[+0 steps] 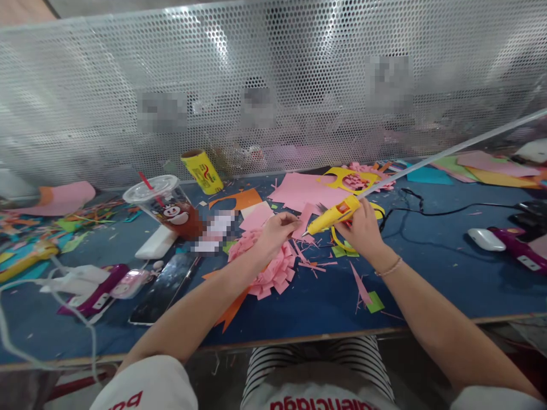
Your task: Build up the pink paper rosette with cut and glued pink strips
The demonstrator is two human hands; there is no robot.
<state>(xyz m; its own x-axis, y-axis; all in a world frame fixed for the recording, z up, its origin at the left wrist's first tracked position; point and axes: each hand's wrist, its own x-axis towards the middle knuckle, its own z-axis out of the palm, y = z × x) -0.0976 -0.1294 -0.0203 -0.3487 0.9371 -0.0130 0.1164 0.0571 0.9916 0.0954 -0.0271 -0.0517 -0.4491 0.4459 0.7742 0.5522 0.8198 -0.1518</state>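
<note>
My right hand [362, 228] is wrapped round a yellow glue gun [334, 216], whose nozzle points left and down; a long translucent glue stick [453, 149] runs out of its back end. Just left of the nozzle, my left hand [280, 228] has its fingertips pinched together; whatever they hold is too small to make out. Under my left wrist lies a round piece made of many folded pink paper strips [273, 276]. Pink paper sheets [294, 192] and thin pink scraps lie behind and beside the hands.
A lidded plastic cup [171, 208] with a red straw, a black phone [164, 287], a white power bank [156, 242] and cables are at left. A yellow tube [203, 172] stands behind. Purple power strips lie at both sides; a perforated metal screen [239, 57] spans the back.
</note>
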